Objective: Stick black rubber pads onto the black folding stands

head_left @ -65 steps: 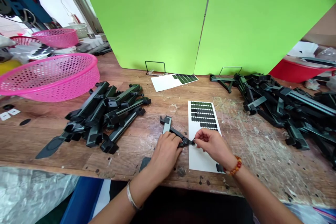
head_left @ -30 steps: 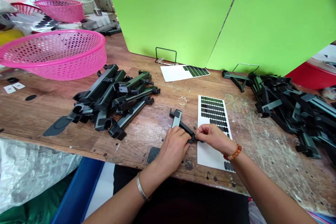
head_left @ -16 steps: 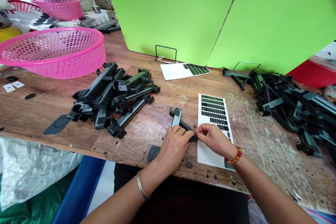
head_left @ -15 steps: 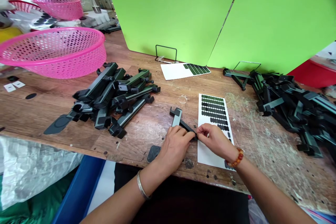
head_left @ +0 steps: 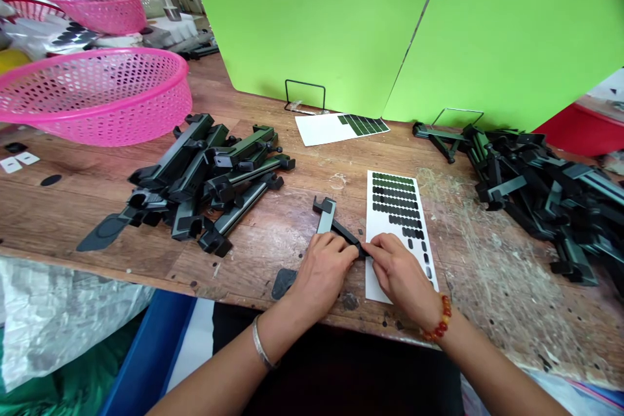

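A grey and black phone holder [head_left: 325, 216] with a hooked end lies on the wooden table, its thin black arm [head_left: 347, 234] slanting towards my right hand. My left hand [head_left: 324, 270] is closed over its near part, pinning it down and hiding much of it. With curled fingers, my right hand [head_left: 402, 273] presses its index fingertip at the arm's far end. Anything under that fingertip is too small to make out. Beneath the right hand lies a white sheet of black adhesive pads [head_left: 396, 198], with several spots bare. A dark flat pad [head_left: 284, 283] lies left of my left wrist.
Phone holders [head_left: 209, 175] are heaped to the left, and more [head_left: 536, 195] to the right. A pink basket [head_left: 97, 101] stands at far left. Another pad sheet [head_left: 316, 130] lies before the green panel [head_left: 316, 19], near a wire stand [head_left: 305, 83].
My right hand has turned from a thumb-and-finger pinch at the arm's end to pressing there with the index finger. The left hand keeps its hold. The view shifted slightly.
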Action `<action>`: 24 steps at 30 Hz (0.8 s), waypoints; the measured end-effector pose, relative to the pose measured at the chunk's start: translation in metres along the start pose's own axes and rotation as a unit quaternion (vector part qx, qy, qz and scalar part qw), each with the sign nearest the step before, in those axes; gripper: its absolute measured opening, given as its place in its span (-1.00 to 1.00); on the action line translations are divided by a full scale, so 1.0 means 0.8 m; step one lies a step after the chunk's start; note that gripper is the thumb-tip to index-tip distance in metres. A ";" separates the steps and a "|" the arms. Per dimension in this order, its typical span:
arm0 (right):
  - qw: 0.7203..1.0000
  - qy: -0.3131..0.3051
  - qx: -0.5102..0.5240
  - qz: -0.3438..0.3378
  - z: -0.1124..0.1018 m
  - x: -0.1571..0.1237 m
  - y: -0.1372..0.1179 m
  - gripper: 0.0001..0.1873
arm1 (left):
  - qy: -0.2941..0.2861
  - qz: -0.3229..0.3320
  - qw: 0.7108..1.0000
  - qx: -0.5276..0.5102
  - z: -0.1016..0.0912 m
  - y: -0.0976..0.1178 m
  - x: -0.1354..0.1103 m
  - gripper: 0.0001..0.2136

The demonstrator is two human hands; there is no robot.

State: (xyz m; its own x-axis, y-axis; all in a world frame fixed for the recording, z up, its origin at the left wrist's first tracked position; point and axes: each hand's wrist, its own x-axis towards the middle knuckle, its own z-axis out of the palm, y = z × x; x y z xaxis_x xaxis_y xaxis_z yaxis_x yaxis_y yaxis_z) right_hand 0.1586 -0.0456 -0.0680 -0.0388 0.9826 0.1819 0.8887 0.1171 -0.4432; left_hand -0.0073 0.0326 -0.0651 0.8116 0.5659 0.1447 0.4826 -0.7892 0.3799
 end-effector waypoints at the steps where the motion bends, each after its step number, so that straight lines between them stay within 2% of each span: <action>1: 1.000 -0.003 -0.011 -0.003 0.000 0.000 0.000 -0.69 | -0.001 -0.001 1.000 -0.002 0.000 0.000 0.000 -0.92; 7: 0.996 -0.034 -0.081 -0.017 -0.004 0.001 -0.006 -0.72 | -0.006 -0.005 1.000 -0.008 0.001 -0.001 0.001 -0.92; 12: 0.964 -0.084 -0.230 -0.102 -0.006 -0.004 -0.017 -0.66 | -0.009 0.000 1.000 0.002 -0.001 0.000 0.002 -0.90; 15: 0.956 -0.083 -0.255 -0.122 -0.003 -0.014 -0.021 -0.61 | -0.011 -0.005 1.000 -0.005 -0.003 0.001 0.004 -0.86; 20: 0.964 -0.057 -0.250 -0.073 0.007 -0.023 -0.021 -0.47 | -0.008 -0.001 1.000 -0.009 -0.002 -0.001 0.004 -0.87; 24: 0.972 -0.039 -0.233 -0.019 0.013 -0.013 -0.024 -0.52 | 0.003 0.002 1.000 -0.012 0.000 -0.004 0.004 -0.88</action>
State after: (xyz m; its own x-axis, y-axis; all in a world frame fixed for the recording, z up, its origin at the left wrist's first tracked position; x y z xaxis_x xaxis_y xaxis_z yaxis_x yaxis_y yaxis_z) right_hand 0.1370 -0.0566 -0.0706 -0.0939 0.9890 0.1145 0.9956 0.0933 0.0103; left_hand -0.0059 0.0369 -0.0655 0.8115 0.5640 0.1527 0.4706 -0.7858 0.4015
